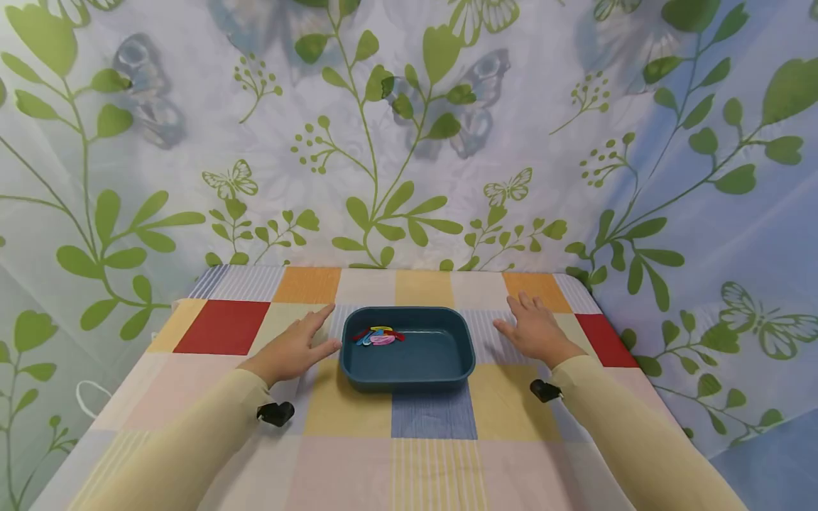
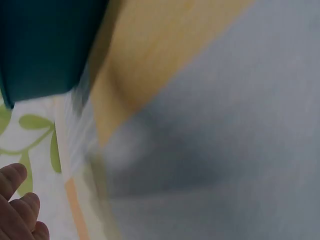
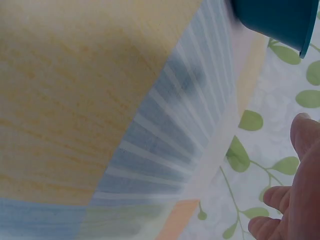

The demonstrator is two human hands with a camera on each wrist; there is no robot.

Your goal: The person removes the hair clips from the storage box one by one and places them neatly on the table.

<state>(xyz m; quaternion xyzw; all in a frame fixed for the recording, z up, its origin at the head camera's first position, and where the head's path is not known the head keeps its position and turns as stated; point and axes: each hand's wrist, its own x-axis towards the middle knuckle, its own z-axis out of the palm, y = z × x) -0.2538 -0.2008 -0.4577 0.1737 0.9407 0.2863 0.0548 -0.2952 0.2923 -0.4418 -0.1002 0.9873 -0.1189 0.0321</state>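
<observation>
A dark teal rectangular tray (image 1: 409, 369) sits in the middle of a checked tablecloth (image 1: 358, 419). Small coloured pieces (image 1: 380, 336), red, blue, yellow and pink, lie in its far left corner. My left hand (image 1: 295, 348) hovers flat just left of the tray, fingers straight, holding nothing. My right hand (image 1: 535, 328) is spread flat a short way right of the tray, also holding nothing. The left wrist view shows the tray's outer wall (image 2: 45, 50) and my fingertips (image 2: 17, 207). The right wrist view shows a tray corner (image 3: 280, 20) and fingers (image 3: 300, 190).
A curtain with green leaves and butterflies (image 1: 409, 142) hangs behind and around the table. The table's edges fall away at left and right. A white cord loop (image 1: 89, 397) hangs off the left edge.
</observation>
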